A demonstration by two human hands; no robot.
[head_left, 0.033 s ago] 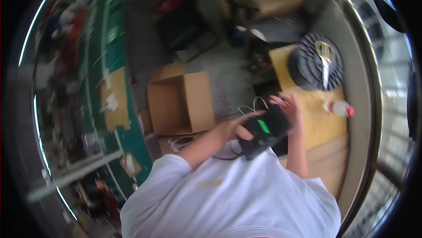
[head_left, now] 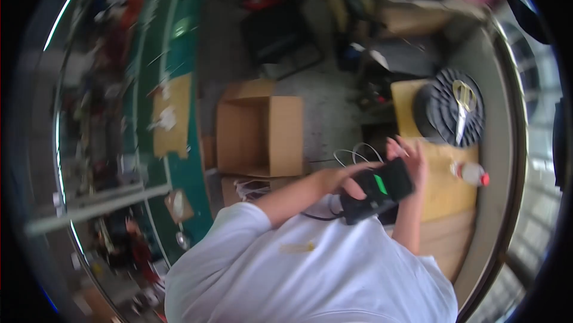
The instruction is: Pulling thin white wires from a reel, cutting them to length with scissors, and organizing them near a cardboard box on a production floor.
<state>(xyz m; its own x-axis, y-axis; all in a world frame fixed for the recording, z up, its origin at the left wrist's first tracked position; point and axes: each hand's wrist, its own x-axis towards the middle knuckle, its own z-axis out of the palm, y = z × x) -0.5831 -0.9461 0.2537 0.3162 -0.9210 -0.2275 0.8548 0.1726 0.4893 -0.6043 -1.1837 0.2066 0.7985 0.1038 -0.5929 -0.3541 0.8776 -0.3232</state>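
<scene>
Both hands grip black device [head_left: 377, 191]: left hand [head_left: 349, 181], right hand [head_left: 412, 159]; long axis lower-left to upper-right.

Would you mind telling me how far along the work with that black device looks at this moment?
Done: nothing visibly finished. In hand: both the left hand and right hand grip the black device, its green patch showing and a cable trailing from it. Left untouched: the scissors on the black reel, the bottle, and the open cardboard box.
</scene>
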